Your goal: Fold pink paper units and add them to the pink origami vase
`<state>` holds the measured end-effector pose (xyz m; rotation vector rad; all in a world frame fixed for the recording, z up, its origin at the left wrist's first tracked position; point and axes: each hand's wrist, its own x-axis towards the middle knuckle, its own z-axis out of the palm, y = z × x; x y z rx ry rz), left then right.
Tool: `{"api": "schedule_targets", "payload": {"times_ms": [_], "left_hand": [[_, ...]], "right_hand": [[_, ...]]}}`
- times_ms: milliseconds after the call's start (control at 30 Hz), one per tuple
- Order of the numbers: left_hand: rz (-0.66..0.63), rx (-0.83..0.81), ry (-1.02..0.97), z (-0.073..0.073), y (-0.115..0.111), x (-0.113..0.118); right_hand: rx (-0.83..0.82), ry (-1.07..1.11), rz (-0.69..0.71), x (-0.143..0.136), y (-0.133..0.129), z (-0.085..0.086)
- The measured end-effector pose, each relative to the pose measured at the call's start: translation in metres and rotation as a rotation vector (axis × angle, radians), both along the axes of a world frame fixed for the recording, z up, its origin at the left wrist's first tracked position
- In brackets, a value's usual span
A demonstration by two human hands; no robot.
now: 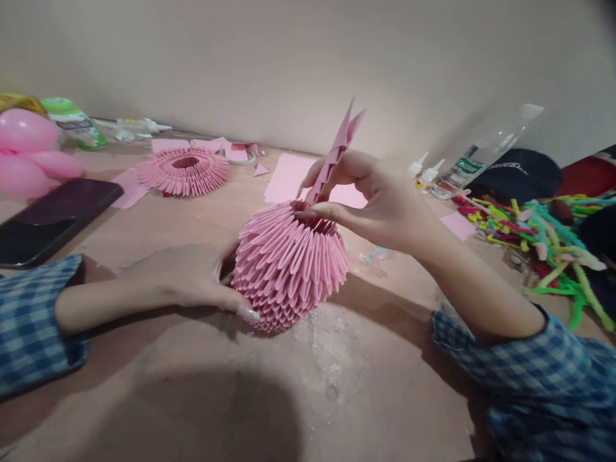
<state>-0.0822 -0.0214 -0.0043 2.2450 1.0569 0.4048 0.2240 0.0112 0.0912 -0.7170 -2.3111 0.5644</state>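
Observation:
A round vase-like body of folded pink paper pieces (293, 269) stands on the table in front of me, slightly tilted. My left hand (202, 282) grips its left side, thumb on the lower front and the other fingers hidden behind. At its top opening, my right hand (360, 192) pinches a narrow stack of folded pink paper (332, 157) between thumb and fingers. The stack leans up to the right, ending in two points. Its lower end is at the rim; whether it is attached there I cannot tell.
A flat pink paper ring (212, 174) lies at the back left, near a black phone (58, 221) and pink balloons (33, 151). Pink paper sheets (286, 176) lie behind the vase. Glue bottles (428, 174), a clear plastic bottle (474, 163) and colourful pipe cleaners (543, 234) are at right.

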Motion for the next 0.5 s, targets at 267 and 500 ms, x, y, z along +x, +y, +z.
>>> {"api": "schedule_targets", "payload": {"times_ms": [267,500], "left_hand": [[0.017,-0.134,-0.054,0.001,0.002,0.002],[0.054,-0.134,0.028,-0.002,0.001,-0.005]], "right_hand": [[-0.115,0.019,0.062,0.010,0.003,0.012],[-0.094,-0.002,0.097,0.009,0.005,0.010]]}}
